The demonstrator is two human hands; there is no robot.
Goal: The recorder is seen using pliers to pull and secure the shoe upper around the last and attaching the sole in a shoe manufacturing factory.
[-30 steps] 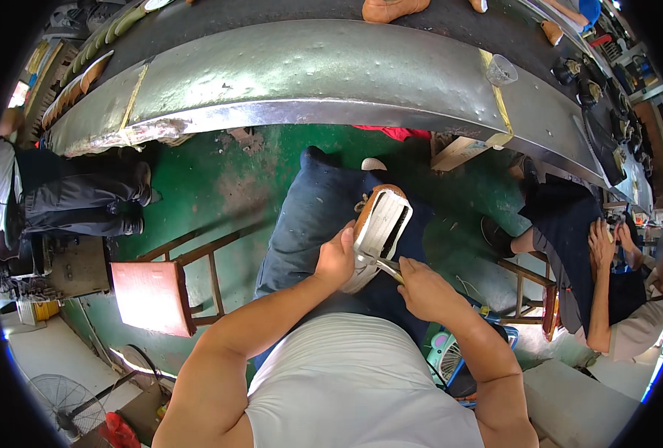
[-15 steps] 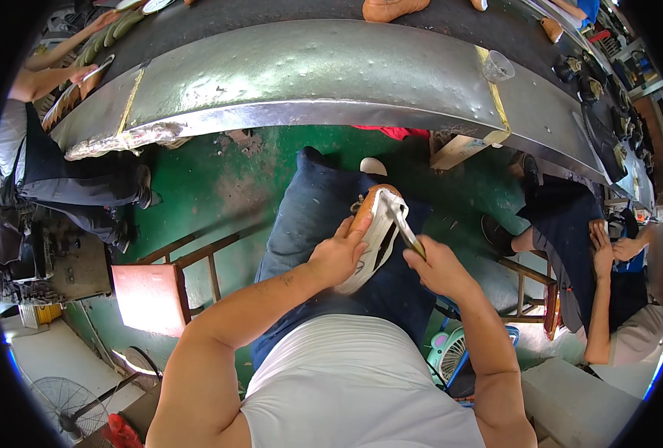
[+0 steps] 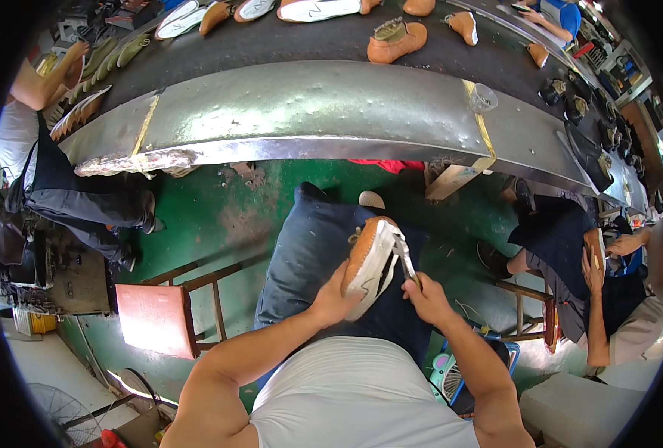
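Since a second ago, the tan shoe (image 3: pixel 367 263) has turned in the lap: its white sole, which faced up at the camera, now faces right, with the tan upper showing on the left, and the right hand has climbed from the lower edge of the sole to its right rim. The left hand (image 3: pixel 333 300) cups the shoe from below at the near end, fingers wrapped around the heel part. The right hand (image 3: pixel 425 297) is closed on a slim metal tool (image 3: pixel 404 258) whose tip lies against the edge of the sole. Both grips look firm and narrow. The shoe rests over the dark-trousered thighs, just near of a green floor (image 3: pixel 219 209). To do this stroke well, I judge the left hand should keep the shoe braced against the leg while the tool runs along the seam in short, shallow passes, angled away from the holding fingers. Left of the knees stands a wooden stool (image 3: pixel 156 317); beyond, a curved metal conveyor (image 3: pixel 309 104) carries more shoes, and a seated co-worker (image 3: pixel 570 254) works at right
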